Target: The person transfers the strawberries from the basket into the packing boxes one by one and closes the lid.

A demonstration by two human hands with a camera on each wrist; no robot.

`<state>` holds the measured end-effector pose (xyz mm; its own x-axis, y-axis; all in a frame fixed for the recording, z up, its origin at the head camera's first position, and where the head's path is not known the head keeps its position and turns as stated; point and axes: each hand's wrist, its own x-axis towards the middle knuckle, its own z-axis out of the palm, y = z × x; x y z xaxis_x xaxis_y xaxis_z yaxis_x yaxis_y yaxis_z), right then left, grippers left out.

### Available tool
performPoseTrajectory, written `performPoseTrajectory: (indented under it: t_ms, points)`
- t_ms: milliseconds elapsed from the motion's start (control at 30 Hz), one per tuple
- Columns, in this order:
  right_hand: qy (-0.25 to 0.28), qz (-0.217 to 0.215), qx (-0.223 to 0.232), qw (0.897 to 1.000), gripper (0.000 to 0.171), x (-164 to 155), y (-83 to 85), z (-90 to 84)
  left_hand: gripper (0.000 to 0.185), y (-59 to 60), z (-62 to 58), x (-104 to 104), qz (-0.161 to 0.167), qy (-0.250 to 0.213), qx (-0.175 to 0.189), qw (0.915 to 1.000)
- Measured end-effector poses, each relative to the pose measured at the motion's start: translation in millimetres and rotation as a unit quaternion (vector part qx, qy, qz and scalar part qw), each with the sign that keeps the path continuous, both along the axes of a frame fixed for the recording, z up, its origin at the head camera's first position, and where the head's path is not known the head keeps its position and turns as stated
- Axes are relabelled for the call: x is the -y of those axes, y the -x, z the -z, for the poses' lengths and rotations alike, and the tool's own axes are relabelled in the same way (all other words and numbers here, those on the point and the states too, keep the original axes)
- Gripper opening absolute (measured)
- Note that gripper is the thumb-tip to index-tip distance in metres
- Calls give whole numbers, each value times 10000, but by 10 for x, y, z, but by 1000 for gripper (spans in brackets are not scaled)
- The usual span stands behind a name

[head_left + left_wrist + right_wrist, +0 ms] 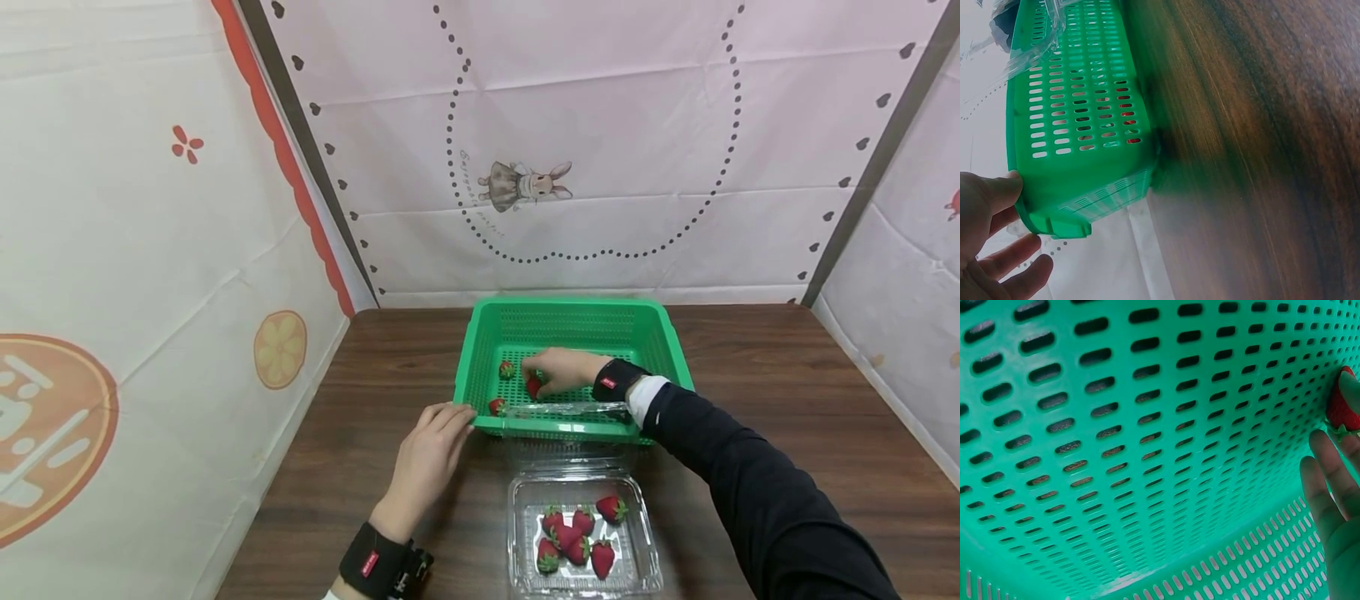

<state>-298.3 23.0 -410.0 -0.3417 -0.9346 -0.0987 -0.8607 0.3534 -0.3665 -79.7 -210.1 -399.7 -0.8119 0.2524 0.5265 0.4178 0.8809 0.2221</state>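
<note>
In the head view my right hand (pixel 564 368) reaches down into a green basket (pixel 573 308) and pinches a red strawberry (pixel 533 387) near the basket floor. The right wrist view has that strawberry (pixel 1341 409) at the right edge, partly covered by the thumb. Two more strawberries lie inside, one strawberry (pixel 506 369) left of the hand and another strawberry (pixel 497 407) by the front wall. My left hand (pixel 431 450) holds the basket's front left corner; in the left wrist view its thumb (pixel 1007 189) lies on the rim, with a finger behind it.
A clear plastic box (pixel 651 575) with several strawberries (pixel 577 537) stands on the wooden table (pixel 720 533) in front of the basket. Its raised clear lid (pixel 562 409) leans over the basket's front rim. Printed cloth walls (pixel 600 125) enclose the back and sides.
</note>
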Motion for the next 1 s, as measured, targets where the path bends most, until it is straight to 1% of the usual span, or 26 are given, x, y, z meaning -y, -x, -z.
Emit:
performPoseTrajectory:
  t_ms: [200, 300, 433, 567, 800, 933, 1000]
  points:
    - [120, -109, 3, 9999, 28, -11, -13, 9, 22, -11, -6, -10, -19, -16, 40, 10000]
    - [117, -150, -90, 9998, 28, -18, -5, 13, 22, -12, -24, -13, -9, -18, 73, 10000]
    - [106, -125, -238, 9996, 29, -42, 9, -26, 22, -7, -23, -12, 9, -12, 85, 10000]
    - [229, 19, -296, 9993, 29, -108, 55, -138, 22, 0, -15, -7, -10, 6, 105, 9999]
    - [593, 402, -287, 9970, 25, -263, 167, -412, 23, 24, -25, -10, 18, 3, 61, 10000]
    - [675, 723, -118, 9950, 23, -334, 183, -543, 24, 26, -30, -13, -6, 35, 88, 10000]
    - [720, 807, -35, 9941, 22, -359, 180, -591, 24, 21, -20, -12, -16, 76, 98, 9999]
